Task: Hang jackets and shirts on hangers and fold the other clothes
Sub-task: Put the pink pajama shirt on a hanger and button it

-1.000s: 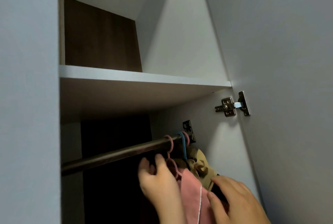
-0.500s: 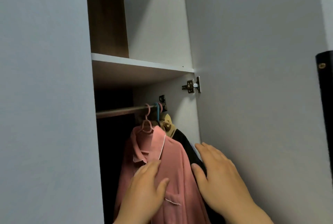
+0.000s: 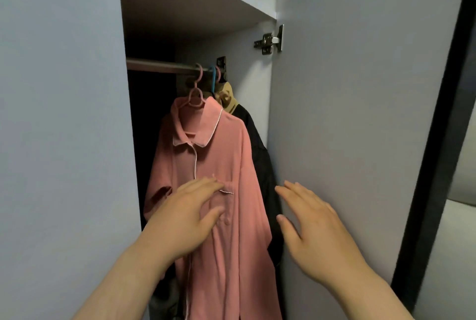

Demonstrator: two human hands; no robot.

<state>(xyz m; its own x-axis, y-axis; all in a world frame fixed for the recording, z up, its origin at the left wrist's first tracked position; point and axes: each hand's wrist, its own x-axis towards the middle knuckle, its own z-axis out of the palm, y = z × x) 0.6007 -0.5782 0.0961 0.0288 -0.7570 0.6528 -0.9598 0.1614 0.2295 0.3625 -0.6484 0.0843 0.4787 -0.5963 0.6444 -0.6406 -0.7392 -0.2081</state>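
pink shirt point(image 3: 219, 190): hanging on a pink hanger point(image 3: 196, 93) off the wardrobe rail point(image 3: 159, 65), dead centre of the frame, so this one looks pretty much done

other stuff on the rail: a tan garment point(image 3: 228, 96) and a black jacket point(image 3: 260, 154) tucked just behind it to the right; a blue hanger point(image 3: 213, 78) hook shows up there too

left hand point(image 3: 180, 221): fingers straight and loosely spread, fingertips at the chest pocket, looks like touching the fabric, not gripping anything

right hand point(image 3: 311, 227): also flat and spread, holding nothing, lower right of centre near the open wardrobe door point(image 3: 360, 113); can't tell if it touches the door or the black jacket

progress: at least three items hung as far as I can see

what's left: no folded clothes or unsorted pile in view, so honestly can't say how much remains
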